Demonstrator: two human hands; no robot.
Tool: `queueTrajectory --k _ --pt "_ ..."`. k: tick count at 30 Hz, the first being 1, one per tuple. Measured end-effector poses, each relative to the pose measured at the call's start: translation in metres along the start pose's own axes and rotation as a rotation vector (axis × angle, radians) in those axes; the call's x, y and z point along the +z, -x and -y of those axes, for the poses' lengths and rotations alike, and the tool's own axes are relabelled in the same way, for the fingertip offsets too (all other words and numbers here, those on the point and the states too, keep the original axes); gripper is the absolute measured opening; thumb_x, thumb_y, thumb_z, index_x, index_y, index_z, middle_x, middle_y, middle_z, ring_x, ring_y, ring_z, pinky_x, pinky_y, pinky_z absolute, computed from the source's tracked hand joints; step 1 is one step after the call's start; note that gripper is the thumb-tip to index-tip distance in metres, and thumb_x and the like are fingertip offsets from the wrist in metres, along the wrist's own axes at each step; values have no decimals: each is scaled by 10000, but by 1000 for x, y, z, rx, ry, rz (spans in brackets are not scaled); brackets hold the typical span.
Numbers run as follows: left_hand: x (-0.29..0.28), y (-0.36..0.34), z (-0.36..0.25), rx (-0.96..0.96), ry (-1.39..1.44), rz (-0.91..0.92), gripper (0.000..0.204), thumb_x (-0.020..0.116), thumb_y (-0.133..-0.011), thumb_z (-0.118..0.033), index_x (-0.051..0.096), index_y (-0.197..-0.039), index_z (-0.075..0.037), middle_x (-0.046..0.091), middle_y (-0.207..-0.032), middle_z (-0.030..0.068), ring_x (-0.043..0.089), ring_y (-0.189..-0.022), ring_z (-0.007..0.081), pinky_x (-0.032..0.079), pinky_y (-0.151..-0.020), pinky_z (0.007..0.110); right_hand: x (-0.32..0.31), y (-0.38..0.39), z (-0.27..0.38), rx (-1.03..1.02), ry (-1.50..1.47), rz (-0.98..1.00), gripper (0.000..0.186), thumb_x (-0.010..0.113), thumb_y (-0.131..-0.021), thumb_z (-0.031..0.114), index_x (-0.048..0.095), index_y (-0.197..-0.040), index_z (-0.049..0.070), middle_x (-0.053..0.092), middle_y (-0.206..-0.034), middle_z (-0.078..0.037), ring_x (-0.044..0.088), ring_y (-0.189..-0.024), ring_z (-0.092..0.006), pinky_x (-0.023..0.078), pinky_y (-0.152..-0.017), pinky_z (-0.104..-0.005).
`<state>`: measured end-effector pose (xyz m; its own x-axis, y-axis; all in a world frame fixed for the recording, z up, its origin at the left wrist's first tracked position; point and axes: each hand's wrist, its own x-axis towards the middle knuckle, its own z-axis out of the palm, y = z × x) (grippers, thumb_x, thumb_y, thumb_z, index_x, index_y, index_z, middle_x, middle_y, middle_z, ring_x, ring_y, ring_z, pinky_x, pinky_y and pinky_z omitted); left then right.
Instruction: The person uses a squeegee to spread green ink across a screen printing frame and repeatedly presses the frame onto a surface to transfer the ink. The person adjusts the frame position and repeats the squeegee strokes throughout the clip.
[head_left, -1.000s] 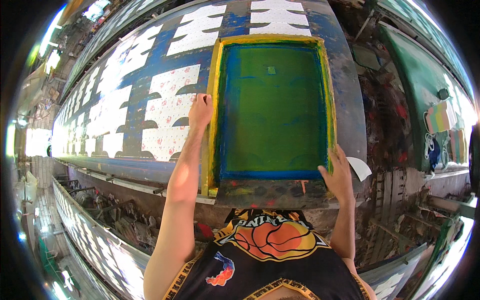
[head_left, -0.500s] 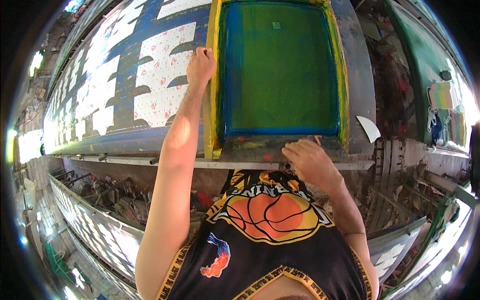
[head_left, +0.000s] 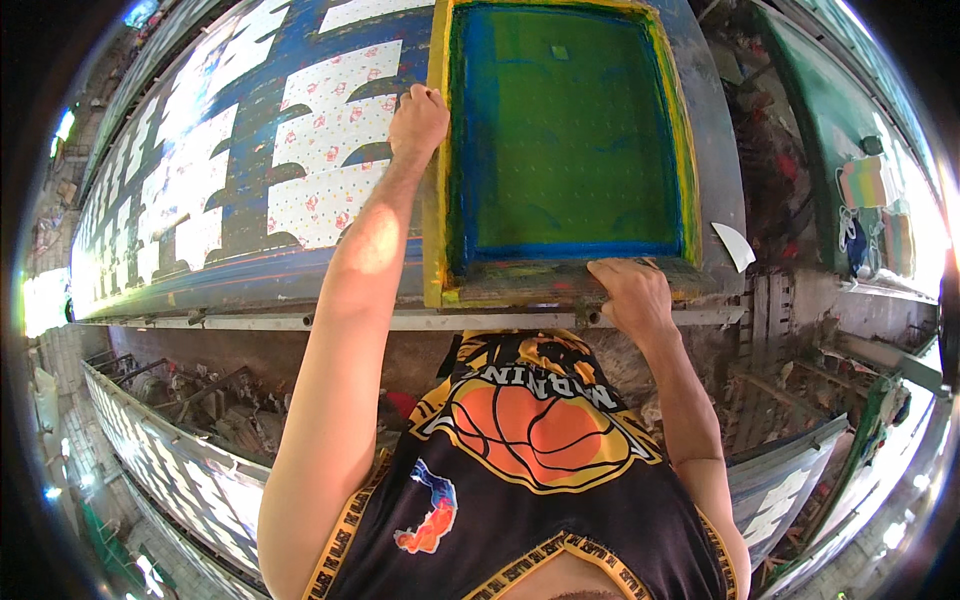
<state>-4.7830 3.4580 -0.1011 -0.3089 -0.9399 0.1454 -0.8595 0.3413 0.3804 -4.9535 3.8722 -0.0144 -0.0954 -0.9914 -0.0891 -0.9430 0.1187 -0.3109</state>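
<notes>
A screen-printing frame (head_left: 438, 215) with yellow-stained sides lies on the long table in front of me. Its green mesh (head_left: 560, 150) is bordered with blue paint. My left hand (head_left: 419, 122) is closed on the frame's left side, well up from the near corner. At the near end, my right hand (head_left: 633, 295) has its fingers folded over a dark, paint-stained bar (head_left: 520, 280). I cannot tell whether that bar is a squeegee or the frame's own edge. Pale printed fabric pieces (head_left: 335, 125) with small red figures lie flat to the left of the frame.
A white curved scrap (head_left: 733, 246) lies on the table right of the frame. A metal rail (head_left: 430, 321) runs along the near table edge. Farther right, striped cloth (head_left: 864, 182) rests on a green surface (head_left: 800, 90). Other long tables stand behind me on both sides.
My right hand has moved slightly right and closed over the dark bar, which now lies along the frame's near end. The left hand stays at the frame's left side.
</notes>
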Motion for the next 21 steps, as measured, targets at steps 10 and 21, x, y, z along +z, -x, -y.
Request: queueTrajectory --k 10,21 --pt "-2 4 1 17 69 -41 390 501 -1114 -398 605 -1217 -36 696 -1179 274 735 -1020 469 614 -873 557 -13 -15 -4 -24 -34 -34 550 702 -713 -101 800 -1225 76 783 -1263 -104 746 -1162 -287 613 -979 -411" --pt "-7 3 -1 -53 157 45 403 497 -1116 -420 627 -1234 -57 695 -1235 255 688 -1118 471 554 -946 574 10 -23 -10 0 -22 -44 607 765 -676 -65 787 -1256 115 773 -1258 -75 733 -1158 -281 607 -976 -417"
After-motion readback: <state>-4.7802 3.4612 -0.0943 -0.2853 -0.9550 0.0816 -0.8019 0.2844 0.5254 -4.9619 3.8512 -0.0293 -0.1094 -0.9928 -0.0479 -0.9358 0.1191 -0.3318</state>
